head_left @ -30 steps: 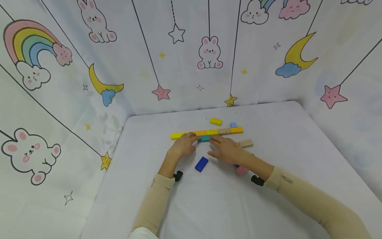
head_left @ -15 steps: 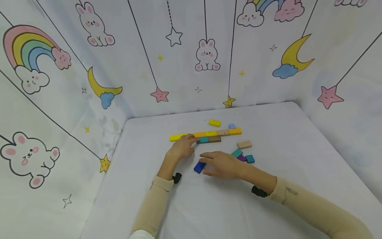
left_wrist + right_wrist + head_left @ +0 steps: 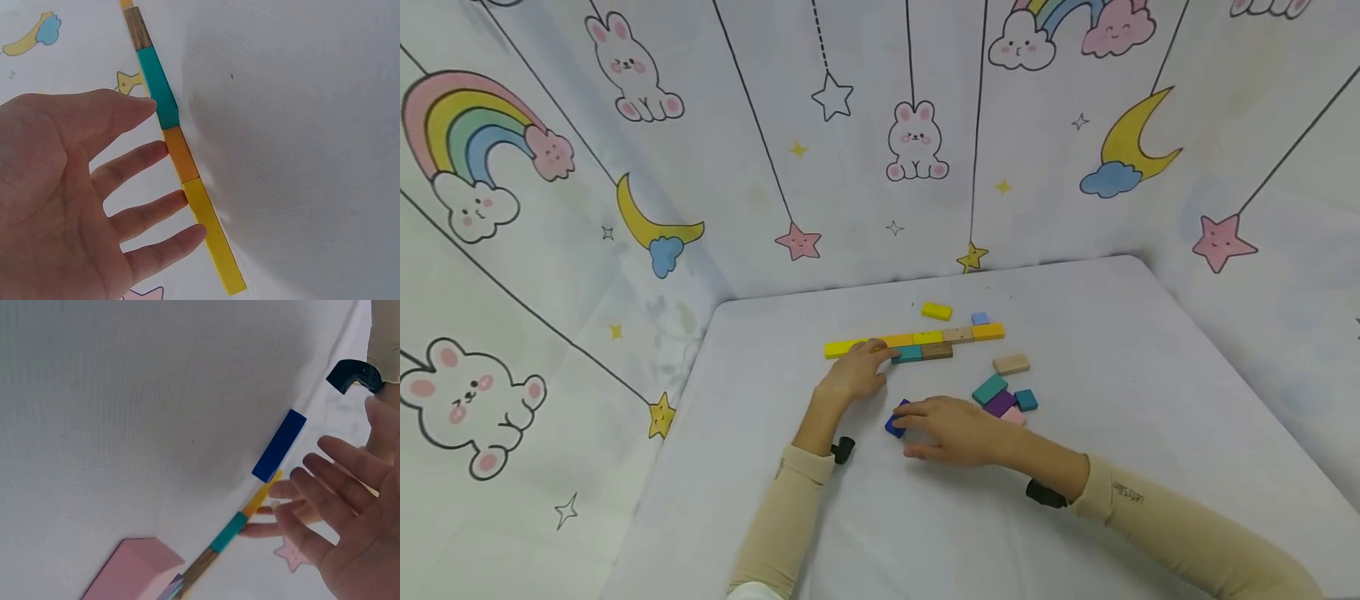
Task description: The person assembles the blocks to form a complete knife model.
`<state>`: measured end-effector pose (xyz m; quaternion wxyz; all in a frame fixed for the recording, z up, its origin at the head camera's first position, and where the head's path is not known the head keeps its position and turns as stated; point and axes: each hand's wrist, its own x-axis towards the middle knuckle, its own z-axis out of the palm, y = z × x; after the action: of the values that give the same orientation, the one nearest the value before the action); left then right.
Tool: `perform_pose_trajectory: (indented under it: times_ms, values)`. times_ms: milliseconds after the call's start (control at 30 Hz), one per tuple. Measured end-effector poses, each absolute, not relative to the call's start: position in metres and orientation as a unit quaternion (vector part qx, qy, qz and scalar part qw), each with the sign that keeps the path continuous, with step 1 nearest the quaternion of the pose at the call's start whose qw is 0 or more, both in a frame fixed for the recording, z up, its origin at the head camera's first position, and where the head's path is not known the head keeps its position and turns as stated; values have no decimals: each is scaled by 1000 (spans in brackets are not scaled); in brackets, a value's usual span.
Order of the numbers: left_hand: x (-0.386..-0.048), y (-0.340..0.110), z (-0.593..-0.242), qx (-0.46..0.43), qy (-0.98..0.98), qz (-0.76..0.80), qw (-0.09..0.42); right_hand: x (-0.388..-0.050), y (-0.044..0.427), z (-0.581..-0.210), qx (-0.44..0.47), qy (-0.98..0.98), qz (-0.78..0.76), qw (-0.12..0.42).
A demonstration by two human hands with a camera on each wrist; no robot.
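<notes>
My left hand [image 3: 853, 372], fingers spread, touches the teal block [image 3: 159, 87]; nearer me than that, my right hand [image 3: 958, 431], fingers wide, hovers at the blue block [image 3: 279, 446]; I'd call this reaching; next wants a pinch.

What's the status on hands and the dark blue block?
Left hand spread at the teal block. Right hand open by the dark blue block, no grip yet. Pink block loose beside right hand, apart from the blue one.
</notes>
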<state>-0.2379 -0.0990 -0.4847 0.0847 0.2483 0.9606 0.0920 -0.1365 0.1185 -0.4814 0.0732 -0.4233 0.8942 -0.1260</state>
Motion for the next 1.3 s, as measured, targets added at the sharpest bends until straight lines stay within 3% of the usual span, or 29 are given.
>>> perform_pose_trajectory:
  times_ms: [600,1300]
  values:
    - [-239,-98,-483,251,960,92,88,-131,116,-488,-449,891,-57,46]
    - [-238,-99,-486,253,959,95,85,-132,127,-484,-412,909,-39,56]
